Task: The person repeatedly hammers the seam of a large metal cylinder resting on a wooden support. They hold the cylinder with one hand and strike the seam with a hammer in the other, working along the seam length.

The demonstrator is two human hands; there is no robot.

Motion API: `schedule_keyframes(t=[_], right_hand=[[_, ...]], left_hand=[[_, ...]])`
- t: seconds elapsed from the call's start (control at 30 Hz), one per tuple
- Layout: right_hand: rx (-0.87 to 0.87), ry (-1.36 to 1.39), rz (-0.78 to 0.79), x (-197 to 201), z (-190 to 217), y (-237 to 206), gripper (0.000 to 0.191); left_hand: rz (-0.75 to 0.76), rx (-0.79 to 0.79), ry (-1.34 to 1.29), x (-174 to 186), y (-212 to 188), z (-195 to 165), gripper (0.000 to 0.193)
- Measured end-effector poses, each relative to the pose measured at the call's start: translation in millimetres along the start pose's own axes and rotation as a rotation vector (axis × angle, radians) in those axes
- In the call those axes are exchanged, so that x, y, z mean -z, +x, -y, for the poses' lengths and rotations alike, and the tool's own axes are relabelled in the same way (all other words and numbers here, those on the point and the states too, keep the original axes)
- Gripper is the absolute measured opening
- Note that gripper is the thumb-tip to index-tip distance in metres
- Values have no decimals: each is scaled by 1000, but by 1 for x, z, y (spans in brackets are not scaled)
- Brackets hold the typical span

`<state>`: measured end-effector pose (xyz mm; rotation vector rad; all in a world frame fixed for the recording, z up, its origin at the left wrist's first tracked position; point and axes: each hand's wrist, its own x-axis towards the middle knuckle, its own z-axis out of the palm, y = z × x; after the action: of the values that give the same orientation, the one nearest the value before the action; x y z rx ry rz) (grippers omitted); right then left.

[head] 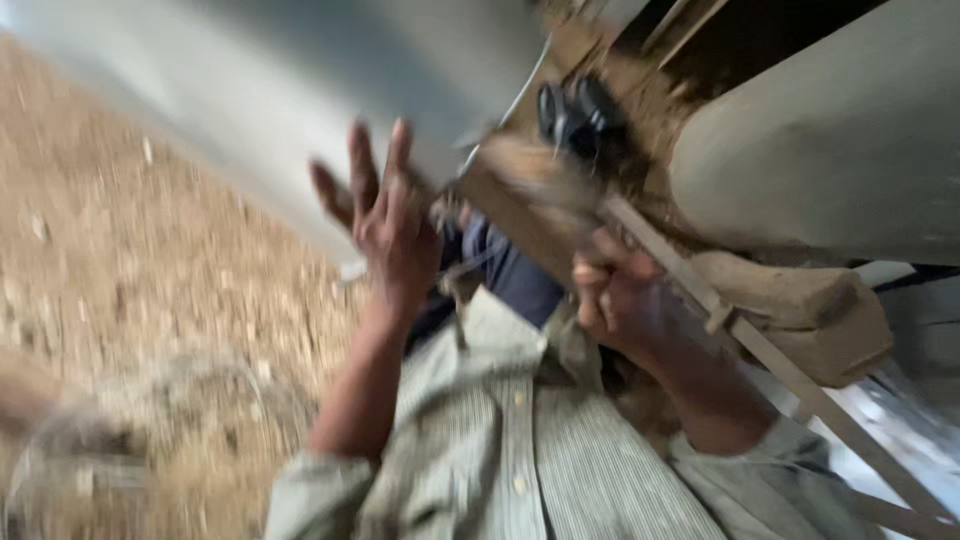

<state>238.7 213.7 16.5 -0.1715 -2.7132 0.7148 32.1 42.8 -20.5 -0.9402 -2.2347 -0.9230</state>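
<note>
Left hand (pixel 392 232) spread flat near big grey metal sheet (pixel 290 90), right hand (pixel 622 300) squeezing dirty long wooden bar (pixel 700 290); could slip, probably pinching fingers.

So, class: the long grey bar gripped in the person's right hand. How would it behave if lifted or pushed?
The long grey bar looks straight and unbent across its span, so probably stiff. It looks like metal, so likely heavy for its thickness. The right hand is closed round it in a full grip; the blurred picture hides its surface.

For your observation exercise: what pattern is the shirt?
Fine grey-green stripes on the shirt, with pale buttons; head view.
</note>
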Motion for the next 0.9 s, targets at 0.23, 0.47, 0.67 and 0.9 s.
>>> schedule_keyframes(t=[0.23, 0.47, 0.67, 0.9], right_hand=[[-245, 90, 31, -12, -22, 0, 25], [-334, 297, -170, -19, -11, -20, 23], [-489, 574, -84, -37, 10, -40, 36], [104, -21, -434, -73, 19, -24, 22]], left_hand=[[-36, -150, -29, 13, -48, 50, 31], [2, -137, -82, 42, -89, 87, 19], [122, -226, -21, 25, -69, 77, 27], [148, -211, 109, 3, 6, 33, 18]])
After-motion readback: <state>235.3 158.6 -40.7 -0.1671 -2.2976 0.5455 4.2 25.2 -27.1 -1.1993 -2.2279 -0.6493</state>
